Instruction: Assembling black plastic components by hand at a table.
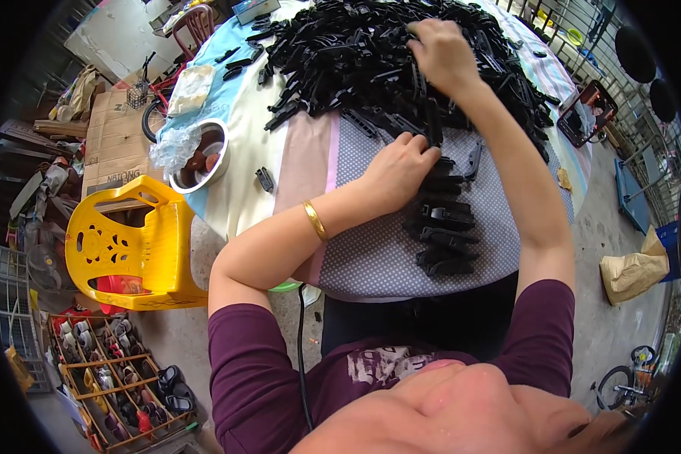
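A big heap of long, narrow black plastic parts covers the far side of the cloth-covered table; their exact kind is unclear. My right hand is over the heap, its fingers curled together and slightly blurred, so what they grip cannot be made out. Nearer to me, my left hand has its fingers closed on a black plastic part at the heap's front edge. Beside and below that hand, a stacked row of similar black parts runs toward me across the dotted cloth.
One loose black piece lies left of my forearm. A white bowl with a plastic bag sits at the table's left edge, above a yellow chair. A phone stands at the right edge. A shoe rack is at lower left.
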Demonstrator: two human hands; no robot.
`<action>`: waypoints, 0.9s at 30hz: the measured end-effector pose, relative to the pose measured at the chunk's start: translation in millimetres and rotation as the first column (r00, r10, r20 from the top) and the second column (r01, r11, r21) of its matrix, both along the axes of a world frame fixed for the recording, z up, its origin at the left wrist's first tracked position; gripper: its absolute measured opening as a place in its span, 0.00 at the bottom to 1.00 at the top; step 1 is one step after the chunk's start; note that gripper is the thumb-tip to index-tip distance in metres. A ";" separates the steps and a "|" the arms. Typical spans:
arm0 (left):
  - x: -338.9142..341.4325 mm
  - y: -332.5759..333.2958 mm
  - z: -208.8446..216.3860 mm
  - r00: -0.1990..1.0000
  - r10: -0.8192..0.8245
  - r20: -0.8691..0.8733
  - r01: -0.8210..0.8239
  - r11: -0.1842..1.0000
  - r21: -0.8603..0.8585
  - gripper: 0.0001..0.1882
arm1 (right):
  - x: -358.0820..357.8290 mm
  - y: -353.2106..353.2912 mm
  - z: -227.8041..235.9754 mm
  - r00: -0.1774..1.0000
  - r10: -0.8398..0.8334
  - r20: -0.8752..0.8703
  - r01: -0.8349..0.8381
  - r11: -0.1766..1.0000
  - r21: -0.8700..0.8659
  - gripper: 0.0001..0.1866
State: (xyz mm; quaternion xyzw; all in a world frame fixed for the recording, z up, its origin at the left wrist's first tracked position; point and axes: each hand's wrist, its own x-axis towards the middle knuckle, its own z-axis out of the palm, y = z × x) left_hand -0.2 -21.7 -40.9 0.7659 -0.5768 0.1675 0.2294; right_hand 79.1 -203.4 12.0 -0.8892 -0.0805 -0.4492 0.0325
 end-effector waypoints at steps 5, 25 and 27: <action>-1.3 -6.4 0.9 1.000 -0.006 -0.006 0.007 0.999 0.045 0.10 | 51.6 -35.4 16.0 0.989 0.071 -0.129 -0.074 0.997 -0.017 0.22; 6.2 -12.4 -20.7 0.999 -0.045 -0.008 0.044 0.994 -0.105 0.07 | 206.7 52.7 37.7 0.718 -0.195 -0.668 0.023 0.966 -0.257 0.42; 6.6 -10.9 -15.8 0.999 -0.047 -0.025 0.045 0.997 -0.065 0.08 | 218.6 23.9 39.3 0.636 -0.165 -0.754 -0.041 0.968 -0.247 0.37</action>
